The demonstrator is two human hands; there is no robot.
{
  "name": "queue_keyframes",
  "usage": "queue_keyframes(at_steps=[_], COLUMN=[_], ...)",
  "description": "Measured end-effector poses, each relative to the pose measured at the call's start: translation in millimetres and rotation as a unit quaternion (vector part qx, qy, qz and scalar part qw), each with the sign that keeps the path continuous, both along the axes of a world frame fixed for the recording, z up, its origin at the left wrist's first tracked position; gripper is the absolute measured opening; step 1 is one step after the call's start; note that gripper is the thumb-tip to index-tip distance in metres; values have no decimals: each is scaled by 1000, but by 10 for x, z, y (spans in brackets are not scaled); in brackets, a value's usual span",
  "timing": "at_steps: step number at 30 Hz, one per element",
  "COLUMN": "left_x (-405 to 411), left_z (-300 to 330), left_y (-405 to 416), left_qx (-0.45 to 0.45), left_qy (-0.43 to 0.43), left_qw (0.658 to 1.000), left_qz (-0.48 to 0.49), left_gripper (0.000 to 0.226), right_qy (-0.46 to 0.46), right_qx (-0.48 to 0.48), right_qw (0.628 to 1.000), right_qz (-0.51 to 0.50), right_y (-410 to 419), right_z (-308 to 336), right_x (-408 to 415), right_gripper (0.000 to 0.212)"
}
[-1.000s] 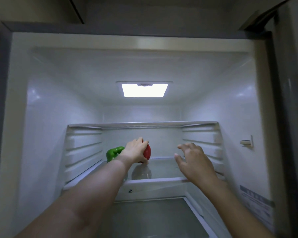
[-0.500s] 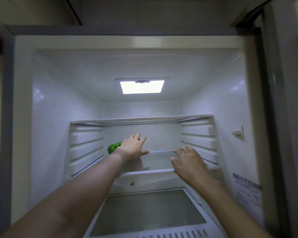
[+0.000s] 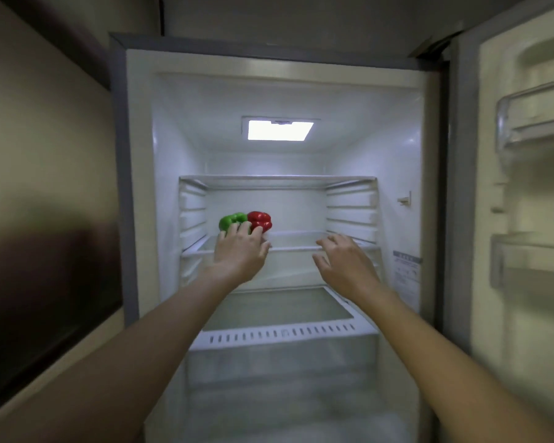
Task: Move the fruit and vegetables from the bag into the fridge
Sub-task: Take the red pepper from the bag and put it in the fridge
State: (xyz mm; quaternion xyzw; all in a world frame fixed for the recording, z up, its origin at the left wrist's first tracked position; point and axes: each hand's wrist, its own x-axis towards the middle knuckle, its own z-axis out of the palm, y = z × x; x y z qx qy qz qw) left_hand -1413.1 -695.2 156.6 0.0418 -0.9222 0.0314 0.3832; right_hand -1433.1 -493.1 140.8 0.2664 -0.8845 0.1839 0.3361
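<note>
Dark panel [image 3: 45, 282] at 9 o'clock, blurred, nature unclear. Fridge [image 3: 135, 187] open, interior lit by ceiling lamp [image 3: 279, 130] at 12 o'clock.

Green bell pepper [image 3: 229, 221] resting on middle glass shelf [image 3: 301, 248], toward left rear. Red bell pepper [image 3: 260, 220] touching it on the right, same shelf. Both upright-ish, stems not discernible.

Left hand [image 3: 240, 251] just in front of peppers, fingers spread and loose, fingertips [image 3: 245, 227] overlapping lower edges of both; no closed grasp, nothing carried. Contact or mere overlap: cannot tell.

Right hand [image 3: 347, 263] at 3 o'clock of left, over shelf front edge, fingers loosely spread, empty, well apart from peppers.

Lower glass shelf [image 3: 282, 310] and vented crisper cover [image 3: 282, 334] below, bare. Door bins [image 3: 531, 123] far right, seemingly empty.

Bag not in view.

Judged step: red pepper set down, release just finishing. Two items stored; remainder unknown. Next move likely calls for pulling both hands clear without nudging peppers, turning away to bag, fetching next produce. Risk: round peppers rolling on smooth glass if brushed.
</note>
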Motion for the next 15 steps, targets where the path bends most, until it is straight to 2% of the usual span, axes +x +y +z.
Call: queue_keyframes(at_steps=[4, 11, 15], left_x=[528, 1224, 1599], left_z=[-405, -1229, -1643], left_y=[207, 564, 767], left_qx=[-1, 14, 28], left_qy=[47, 15, -21], left_qw=[998, 996, 994], left_qz=[-43, -89, -99], left_gripper=[44, 42, 43], right_qy=[-8, 24, -7], right_qx=[-2, 15, 24], right_qw=[1000, 999, 998], right_qz=[-13, -44, -61], right_y=[180, 560, 809], right_z=[-177, -823, -1261], right_x=[520, 1233, 1581], right_gripper=[40, 36, 47])
